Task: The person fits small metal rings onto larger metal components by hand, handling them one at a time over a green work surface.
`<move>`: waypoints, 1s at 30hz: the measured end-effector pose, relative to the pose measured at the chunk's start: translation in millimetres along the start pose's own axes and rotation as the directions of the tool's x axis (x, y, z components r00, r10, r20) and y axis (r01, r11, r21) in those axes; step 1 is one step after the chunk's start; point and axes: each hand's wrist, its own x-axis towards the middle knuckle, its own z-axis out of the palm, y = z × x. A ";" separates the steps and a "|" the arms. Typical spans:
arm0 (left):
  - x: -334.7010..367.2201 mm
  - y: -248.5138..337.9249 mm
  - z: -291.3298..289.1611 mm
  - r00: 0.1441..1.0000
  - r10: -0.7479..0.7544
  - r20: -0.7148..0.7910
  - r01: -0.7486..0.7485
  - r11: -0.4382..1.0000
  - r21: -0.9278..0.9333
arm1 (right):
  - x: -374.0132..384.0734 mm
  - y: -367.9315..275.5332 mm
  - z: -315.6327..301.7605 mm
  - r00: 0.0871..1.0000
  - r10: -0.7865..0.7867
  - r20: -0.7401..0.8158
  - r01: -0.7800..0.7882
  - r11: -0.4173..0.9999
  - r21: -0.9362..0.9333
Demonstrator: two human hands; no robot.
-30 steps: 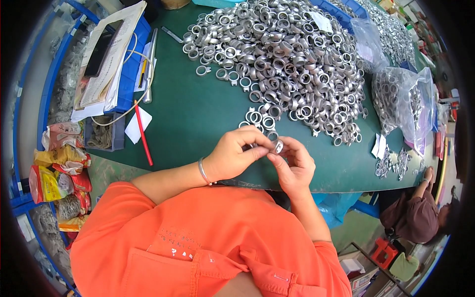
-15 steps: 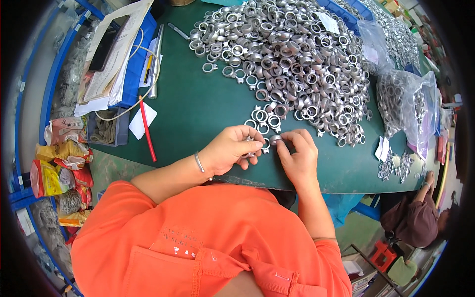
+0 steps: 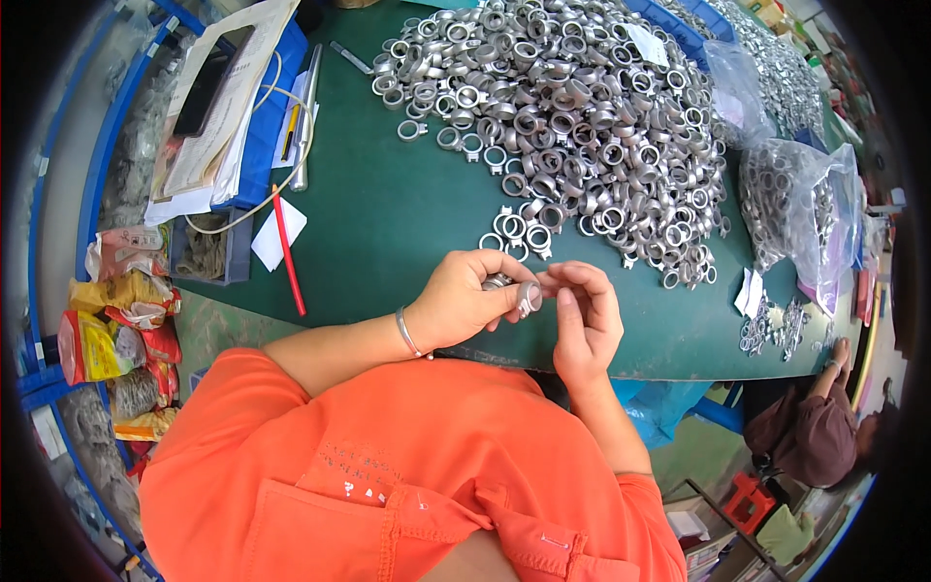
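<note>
Near the front of the green table, my left hand holds metal rings. One grey metal ring with a small lug stands out between its thumb and fingertips; at least one more is tucked in the curled fingers, partly hidden. My right hand is just right of that ring, fingers bent and thumb apart, with nothing visible between them. Its fingertips are close to the ring; whether they touch it I cannot tell. Just beyond my hands lies a small group of rings, beside a large heap of similar rings.
A red stick and a blue bin with papers and a phone are on the left. Clear bags of rings stand at the right, near small metal parts. Another person sits at the far right.
The ring pinched in my right hand is now at my left hand's fingertips. My right hand has loosened and its thumb has come away. A loose ring between my hands no longer shows.
</note>
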 end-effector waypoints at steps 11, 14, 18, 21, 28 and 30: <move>-2.6 5.5 1.6 0.996 0.066 -0.057 -0.057 0.986 0.154 | -6.7 -2.7 0.9 0.886 0.376 0.270 -0.440 0.867 0.236; -1.0 2.8 2.6 0.997 0.044 -0.066 -0.033 0.987 0.155 | -9.0 0.4 0.2 0.847 0.442 0.297 -0.526 0.781 0.338; -0.8 0.8 1.8 0.998 -0.003 -0.059 0.011 0.989 0.147 | -5.6 -2.3 -0.3 0.798 0.519 0.307 -0.603 0.690 0.400; 1.5 0.3 1.6 0.998 -0.043 0.035 0.040 0.996 0.077 | -6.7 -2.1 0.1 0.830 0.514 0.216 -0.558 0.764 0.325; 1.4 -4.5 -12.5 0.891 -0.340 0.299 0.453 0.645 -0.616 | 17.1 -16.4 1.4 0.930 -0.205 0.304 0.309 0.886 -0.347; 2.9 -9.5 -16.0 0.892 -0.333 0.305 0.450 0.704 -0.549 | 26.2 -4.9 1.0 0.947 -0.225 0.229 0.316 0.782 -0.537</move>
